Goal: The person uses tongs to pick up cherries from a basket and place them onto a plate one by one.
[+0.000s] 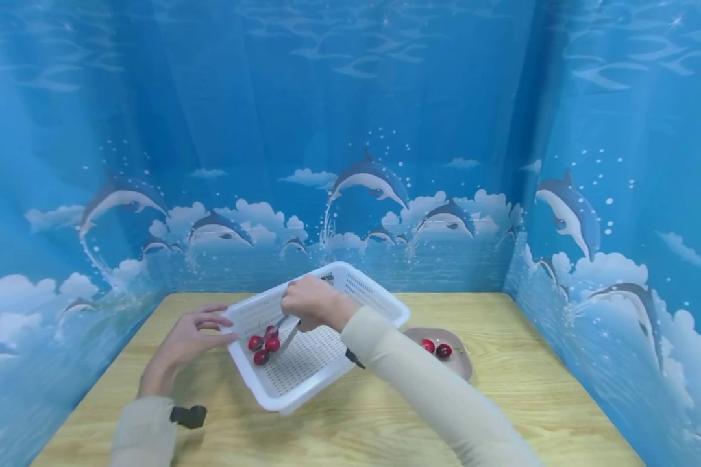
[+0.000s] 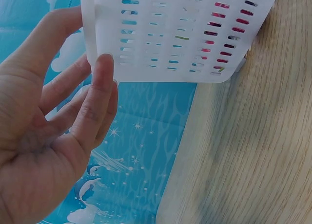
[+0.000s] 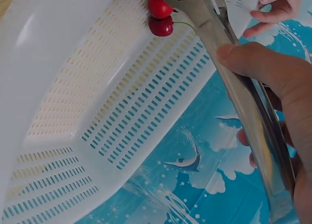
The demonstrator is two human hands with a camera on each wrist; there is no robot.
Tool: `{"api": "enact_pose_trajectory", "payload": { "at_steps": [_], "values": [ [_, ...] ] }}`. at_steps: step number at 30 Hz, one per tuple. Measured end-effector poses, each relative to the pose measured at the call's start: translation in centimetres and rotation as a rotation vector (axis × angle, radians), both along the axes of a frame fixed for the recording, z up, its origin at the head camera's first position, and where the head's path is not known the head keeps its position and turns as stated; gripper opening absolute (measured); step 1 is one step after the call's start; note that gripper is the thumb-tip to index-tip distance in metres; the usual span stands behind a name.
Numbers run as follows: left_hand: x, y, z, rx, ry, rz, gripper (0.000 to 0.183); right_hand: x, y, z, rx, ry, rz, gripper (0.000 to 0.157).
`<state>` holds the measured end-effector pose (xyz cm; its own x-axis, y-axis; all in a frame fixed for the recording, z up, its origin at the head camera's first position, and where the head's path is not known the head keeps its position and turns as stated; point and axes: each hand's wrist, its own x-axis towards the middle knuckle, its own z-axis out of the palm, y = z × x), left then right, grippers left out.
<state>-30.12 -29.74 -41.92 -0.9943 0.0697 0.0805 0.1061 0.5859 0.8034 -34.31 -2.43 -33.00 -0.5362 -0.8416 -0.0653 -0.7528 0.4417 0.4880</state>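
A white perforated plastic basket [image 1: 309, 389] holds several red cherries [image 1: 261, 357] gathered toward its left end. My left hand [image 1: 187, 337] pinches the rim at that end, with fingers on both sides of the wall in the left wrist view. My right hand [image 1: 314, 302] grips a pair of metal tongs [image 3: 239, 95] and reaches over the basket from the right. The tong tips are down among the cherries; whether they clasp one cannot be told. In the right wrist view, two cherries [image 3: 161, 25] sit right beside the tips.
A small pinkish-beige plate [image 1: 465, 370] with cherries [image 1: 444, 351] lies right of the basket, partly hidden by my right sleeve. The wood-grain table [image 1: 531, 402] is bordered by blue dolphin-print sheets [image 1: 257, 162] at the back and sides.
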Motion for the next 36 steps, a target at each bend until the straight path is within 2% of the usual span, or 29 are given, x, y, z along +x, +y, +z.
{"api": "enact_pose_trajectory", "payload": {
  "at_steps": [12,20,27,31,36],
  "values": [
    [-0.1,-0.1,0.0,-0.003,0.014,-0.008,0.050,0.1,-1.4,-0.7,0.084,0.080,0.001,0.017],
    [-0.1,0.0,0.0,0.010,-0.002,-0.005,0.050,0.3,-1.8,-0.6,0.096,0.063,-0.029,0.021],
    [-0.1,-0.1,-0.1,0.008,-0.001,-0.009,0.050,0.4,-1.4,-0.2,0.069,0.049,-0.043,0.011],
    [0.1,-0.1,-0.1,0.011,0.011,-0.020,0.051,0.4,-1.5,-0.3,0.062,0.032,-0.060,0.016],
    [0.0,0.0,0.1,0.007,-0.009,-0.008,0.050,0.7,-2.1,-0.6,0.086,0.037,-0.079,0.022]
  ]
}}
